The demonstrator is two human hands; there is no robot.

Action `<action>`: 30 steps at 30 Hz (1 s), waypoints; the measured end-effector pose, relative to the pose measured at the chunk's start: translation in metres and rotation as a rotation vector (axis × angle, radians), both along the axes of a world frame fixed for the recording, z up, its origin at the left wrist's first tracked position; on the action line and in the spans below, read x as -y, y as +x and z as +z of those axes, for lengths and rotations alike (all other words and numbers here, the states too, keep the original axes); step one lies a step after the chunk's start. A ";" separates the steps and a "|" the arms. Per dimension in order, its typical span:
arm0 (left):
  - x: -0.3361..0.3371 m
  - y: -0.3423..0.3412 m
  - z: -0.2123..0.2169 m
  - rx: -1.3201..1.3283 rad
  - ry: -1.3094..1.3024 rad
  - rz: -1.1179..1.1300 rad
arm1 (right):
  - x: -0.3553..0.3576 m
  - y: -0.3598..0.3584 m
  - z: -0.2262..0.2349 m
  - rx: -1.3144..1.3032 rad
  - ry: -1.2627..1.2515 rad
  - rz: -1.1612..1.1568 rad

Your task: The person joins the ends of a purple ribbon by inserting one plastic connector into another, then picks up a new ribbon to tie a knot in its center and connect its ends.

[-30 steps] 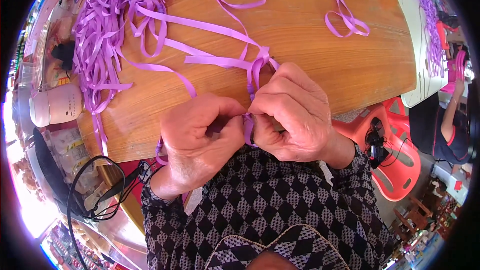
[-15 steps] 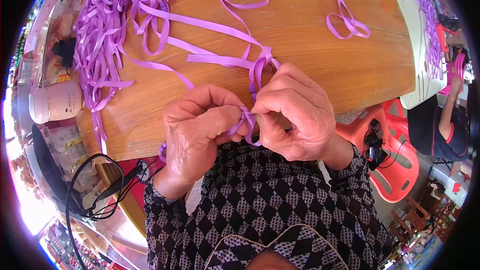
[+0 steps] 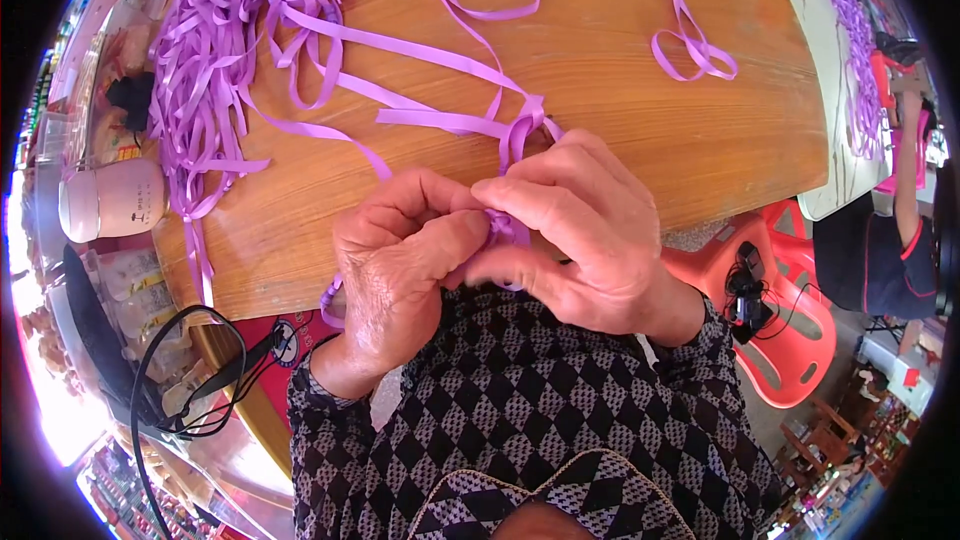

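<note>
Since a second ago, shows the left hand [image 3: 400, 255] rolled thumb-side up. Since half a second ago, spreads thumb and index of the right hand [image 3: 590, 240] apart, reaching further left around the purple ribbon [image 3: 508, 227]. At right, shows a co-worker's arm [image 3: 908, 165] straighter.

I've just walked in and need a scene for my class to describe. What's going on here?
A person at a wooden table is handling purple ribbon with bare hands. The left hand pinches a bunched part of it; the right hand is close beside, its thumb and forefinger spread apart around the ribbon. Fingers partly hide how it is looped there. A big pile of purple ribbon lies at the far left, and a loose strand at the far right.
</note>
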State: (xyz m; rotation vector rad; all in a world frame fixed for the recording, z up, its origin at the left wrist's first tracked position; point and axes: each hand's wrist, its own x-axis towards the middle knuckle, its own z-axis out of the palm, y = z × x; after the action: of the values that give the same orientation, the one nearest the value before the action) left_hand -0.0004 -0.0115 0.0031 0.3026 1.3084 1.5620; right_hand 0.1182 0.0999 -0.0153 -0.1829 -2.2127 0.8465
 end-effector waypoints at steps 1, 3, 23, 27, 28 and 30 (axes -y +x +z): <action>0.000 -0.001 -0.001 0.012 0.005 -0.003 | -0.001 0.000 -0.002 -0.025 -0.029 0.006; 0.000 -0.003 0.001 0.021 0.008 -0.022 | -0.002 0.000 -0.002 -0.050 -0.057 0.010; 0.005 -0.007 0.005 -0.075 -0.054 -0.156 | -0.003 0.000 0.001 -0.032 -0.287 0.105; 0.004 -0.006 0.005 -0.068 -0.070 -0.141 | -0.006 -0.002 -0.001 -0.036 -0.221 0.120; 0.004 -0.006 0.005 -0.055 -0.051 -0.155 | -0.007 -0.001 0.000 -0.025 -0.252 0.130; 0.005 -0.009 0.002 -0.101 -0.059 -0.183 | -0.008 0.001 0.000 -0.015 -0.282 0.135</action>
State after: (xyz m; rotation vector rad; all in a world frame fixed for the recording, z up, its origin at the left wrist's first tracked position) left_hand -0.0090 -0.0164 0.0051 0.4562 1.3624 1.3661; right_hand 0.1189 0.1075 -0.0156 -0.1626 -2.1023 1.2303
